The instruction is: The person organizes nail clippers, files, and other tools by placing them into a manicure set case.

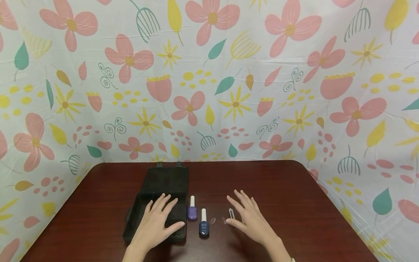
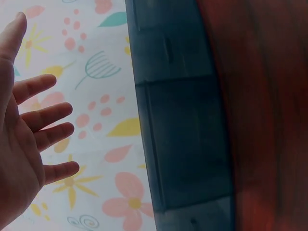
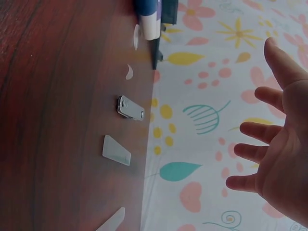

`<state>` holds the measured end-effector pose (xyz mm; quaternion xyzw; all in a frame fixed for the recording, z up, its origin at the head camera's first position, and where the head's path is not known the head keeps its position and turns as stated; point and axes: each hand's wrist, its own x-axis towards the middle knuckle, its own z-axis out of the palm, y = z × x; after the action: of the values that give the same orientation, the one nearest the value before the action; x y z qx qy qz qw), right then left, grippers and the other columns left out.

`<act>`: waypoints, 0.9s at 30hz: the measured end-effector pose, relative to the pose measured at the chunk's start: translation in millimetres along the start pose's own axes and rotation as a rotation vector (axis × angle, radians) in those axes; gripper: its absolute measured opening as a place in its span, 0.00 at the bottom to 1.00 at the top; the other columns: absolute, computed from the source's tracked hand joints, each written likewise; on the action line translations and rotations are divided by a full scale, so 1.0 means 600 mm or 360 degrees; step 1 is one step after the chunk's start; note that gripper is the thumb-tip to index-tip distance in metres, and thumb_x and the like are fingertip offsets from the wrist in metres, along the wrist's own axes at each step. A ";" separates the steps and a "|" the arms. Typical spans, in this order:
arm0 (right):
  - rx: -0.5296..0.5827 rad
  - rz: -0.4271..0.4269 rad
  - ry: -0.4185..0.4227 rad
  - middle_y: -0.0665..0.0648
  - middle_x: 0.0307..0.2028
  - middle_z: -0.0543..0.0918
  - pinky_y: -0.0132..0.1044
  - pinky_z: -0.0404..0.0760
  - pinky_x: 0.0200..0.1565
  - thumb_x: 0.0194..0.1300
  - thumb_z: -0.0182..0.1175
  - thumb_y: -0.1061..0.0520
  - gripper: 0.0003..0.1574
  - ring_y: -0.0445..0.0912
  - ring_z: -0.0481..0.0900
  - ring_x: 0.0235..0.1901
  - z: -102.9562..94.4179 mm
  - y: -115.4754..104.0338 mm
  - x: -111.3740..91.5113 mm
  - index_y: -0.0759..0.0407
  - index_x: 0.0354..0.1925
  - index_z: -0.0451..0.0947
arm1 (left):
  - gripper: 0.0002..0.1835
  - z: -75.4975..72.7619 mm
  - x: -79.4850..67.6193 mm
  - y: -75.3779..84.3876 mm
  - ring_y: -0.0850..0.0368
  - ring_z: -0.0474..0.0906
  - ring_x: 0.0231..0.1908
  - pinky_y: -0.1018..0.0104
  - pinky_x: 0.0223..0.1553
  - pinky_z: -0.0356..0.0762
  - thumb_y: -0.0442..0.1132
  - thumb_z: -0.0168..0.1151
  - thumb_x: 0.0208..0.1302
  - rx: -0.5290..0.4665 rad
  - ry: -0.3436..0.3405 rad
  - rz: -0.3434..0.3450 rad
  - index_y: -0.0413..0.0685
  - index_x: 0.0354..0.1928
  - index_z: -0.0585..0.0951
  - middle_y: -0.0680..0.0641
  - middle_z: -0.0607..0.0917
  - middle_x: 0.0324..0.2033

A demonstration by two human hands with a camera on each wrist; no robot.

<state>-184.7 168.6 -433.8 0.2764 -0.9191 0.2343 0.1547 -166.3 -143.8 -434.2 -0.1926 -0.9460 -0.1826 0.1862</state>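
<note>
My left hand [image 1: 156, 222] hovers over the black box [image 1: 178, 233], fingers spread and straight, holding nothing. The box's lid [image 1: 165, 180] lies folded back toward the wall. My right hand [image 1: 251, 219] is held above the table, also spread and holding nothing, partly covering a nail clipper [image 1: 231, 213]. Between the hands stand a purple nail polish bottle [image 1: 192, 213] and a dark blue nail polish bottle [image 1: 204, 228], both with white caps. Two small clear nail tips [image 1: 212, 221] lie beside the blue bottle. In the right wrist view the silver nail clipper [image 3: 131, 108] shows fully.
A translucent flat piece [image 3: 116, 150] lies past the clipper, with another pale piece [image 3: 113, 220] farther along; my right hand hides them in the head view. The brown table [image 1: 288, 193] ends at a flower-patterned cloth [image 1: 209, 91] behind it.
</note>
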 end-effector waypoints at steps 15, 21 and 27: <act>-0.0007 0.0017 -0.0026 0.59 0.64 0.57 0.61 0.49 0.57 0.55 0.59 0.39 0.41 0.54 0.48 0.64 -0.002 0.002 0.000 0.51 0.63 0.63 | 0.36 -0.014 -0.026 -0.044 0.43 0.60 0.58 0.36 0.50 0.57 0.60 0.62 0.50 0.0042 0.0021 -0.0108 0.47 0.57 0.73 0.41 0.70 0.55; -0.0007 0.0023 -0.0032 0.59 0.64 0.57 0.61 0.49 0.57 0.56 0.57 0.37 0.41 0.55 0.49 0.64 -0.003 0.004 -0.002 0.53 0.63 0.63 | 0.35 -0.022 -0.039 -0.060 0.41 0.63 0.56 0.36 0.48 0.59 0.58 0.62 0.51 -0.0016 -0.0019 -0.0213 0.46 0.58 0.71 0.39 0.70 0.56; -0.0024 0.0027 -0.0030 0.59 0.64 0.57 0.60 0.49 0.57 0.56 0.57 0.37 0.40 0.54 0.49 0.64 -0.003 0.009 -0.004 0.51 0.63 0.63 | 0.35 -0.032 -0.047 -0.074 0.39 0.64 0.54 0.37 0.45 0.62 0.56 0.63 0.51 -0.0038 0.0004 -0.0240 0.44 0.58 0.71 0.37 0.70 0.55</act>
<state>-185.9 174.5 -435.0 0.2696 -0.9247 0.2259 0.1460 -155.6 -198.3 -441.7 -0.1228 -0.9553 -0.2077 0.1707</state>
